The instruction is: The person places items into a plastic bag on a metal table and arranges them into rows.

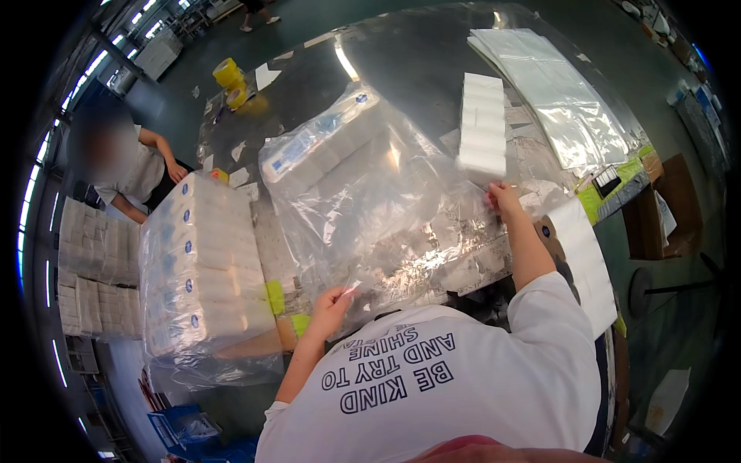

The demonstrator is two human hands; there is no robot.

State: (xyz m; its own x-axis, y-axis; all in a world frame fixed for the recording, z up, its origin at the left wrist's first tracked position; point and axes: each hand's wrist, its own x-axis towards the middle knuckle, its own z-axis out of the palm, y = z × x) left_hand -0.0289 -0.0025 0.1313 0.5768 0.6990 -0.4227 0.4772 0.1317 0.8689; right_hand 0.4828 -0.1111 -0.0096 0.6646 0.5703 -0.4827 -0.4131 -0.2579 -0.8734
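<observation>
Two bare hands: from here I see the left hand (329, 310) pinching, its fingers on the near edge of a clear bag (370, 204) spread beyond them on the tabletop (309, 65). White packs (484, 127) lie just past the right hand's (505, 201) curled fingers; their grip I cannot tell.

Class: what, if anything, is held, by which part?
Left hand: a small pale piece, by its lower end. Right hand: near the white pack; hold unclear.
</observation>
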